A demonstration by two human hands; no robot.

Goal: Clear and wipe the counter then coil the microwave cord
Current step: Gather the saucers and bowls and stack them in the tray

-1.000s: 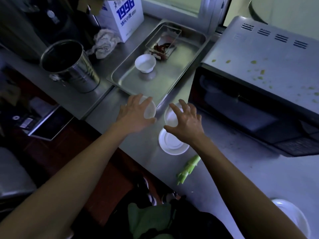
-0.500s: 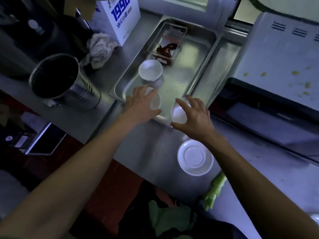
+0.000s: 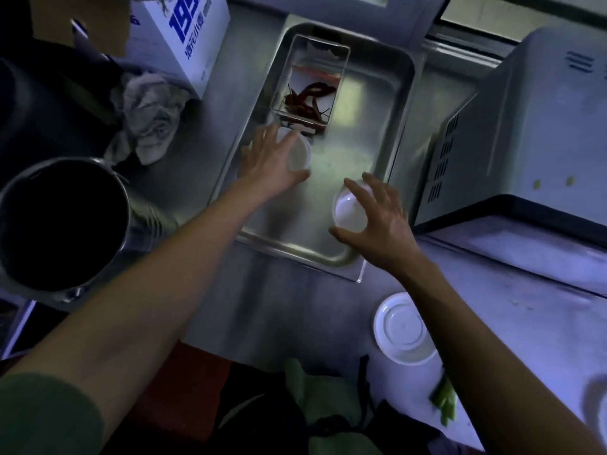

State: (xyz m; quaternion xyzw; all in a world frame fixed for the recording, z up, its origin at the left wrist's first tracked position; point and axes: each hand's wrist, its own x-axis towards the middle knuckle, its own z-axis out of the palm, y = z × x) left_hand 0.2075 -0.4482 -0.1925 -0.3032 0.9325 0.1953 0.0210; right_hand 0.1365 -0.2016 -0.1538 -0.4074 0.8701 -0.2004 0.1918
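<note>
My left hand [image 3: 269, 162] grips a small white bowl [image 3: 298, 154] over the left part of the steel tray [image 3: 399, 103]. It hides the spot where another white bowl stood earlier. Over the tray's near right part my right hand [image 3: 377, 218] holds a second small white bowl [image 3: 348, 210] from above. A white saucer [image 3: 402, 330] lies on the steel counter [image 3: 279, 307] near its front edge. The microwave [image 3: 525, 126] stands to the right of the tray. No cord shows.
A small clear dish of dried red chillies [image 3: 310, 96] sits at the tray's far end. A crumpled rag [image 3: 151, 119], a blue-and-white box [image 3: 187, 31] and a large steel pot [image 3: 62, 221] stand to the left. Green vegetable scraps [image 3: 445, 405] lie near the saucer.
Both hands lifted a white bowl each from the counter and carried them forward over the tray. The left hand now covers the bowl that stood in the tray. The view shifted forward.
</note>
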